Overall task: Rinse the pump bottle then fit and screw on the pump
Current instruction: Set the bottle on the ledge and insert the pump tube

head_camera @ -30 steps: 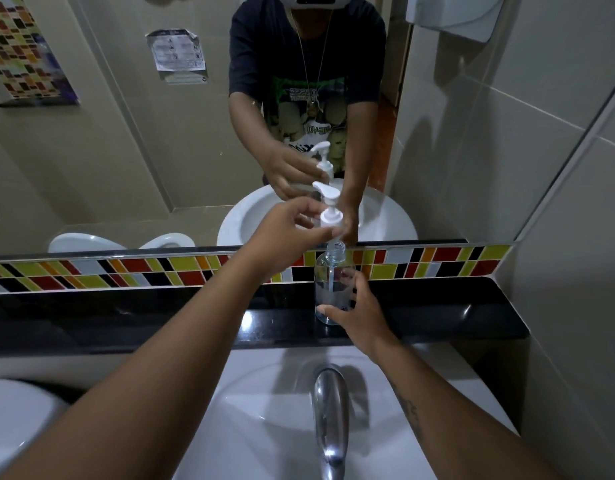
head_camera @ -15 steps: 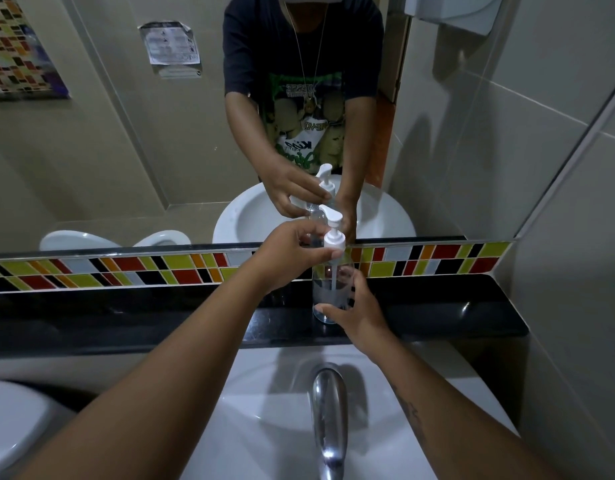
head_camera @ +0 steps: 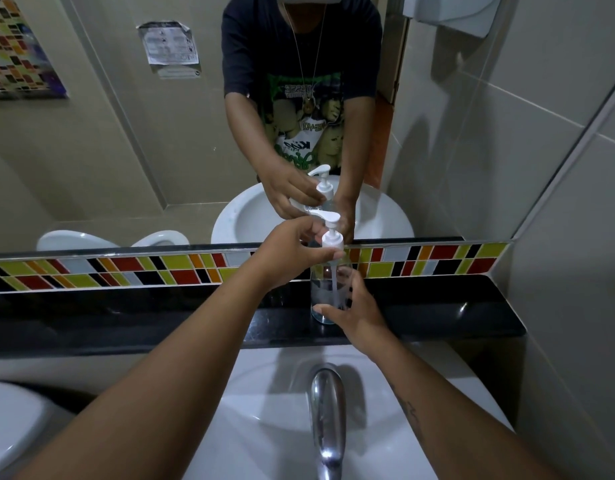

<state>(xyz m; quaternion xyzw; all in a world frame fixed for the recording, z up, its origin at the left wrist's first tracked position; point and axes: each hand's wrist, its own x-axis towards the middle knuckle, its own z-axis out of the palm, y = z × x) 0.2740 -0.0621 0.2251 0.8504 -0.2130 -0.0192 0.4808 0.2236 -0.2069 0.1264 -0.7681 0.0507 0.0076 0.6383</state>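
Note:
A clear pump bottle [head_camera: 325,292] stands upright on the black ledge [head_camera: 437,317] behind the sink. A white pump [head_camera: 330,233] sits on its neck, with the dip tube running down inside the bottle. My left hand [head_camera: 292,251] grips the pump's collar with its fingertips. My right hand [head_camera: 358,313] wraps around the lower part of the bottle and steadies it. The mirror above repeats both hands and the bottle.
A white sink basin [head_camera: 264,410] with a chrome tap [head_camera: 328,417] lies right below the ledge. A second white basin [head_camera: 11,420] shows at the lower left. A band of coloured tiles [head_camera: 126,268] runs under the mirror. A tiled wall closes the right side.
The pump has come down from above the bottle's neck onto it, its tube sliding inside. My left hand went down with it; my right hand stayed on the bottle.

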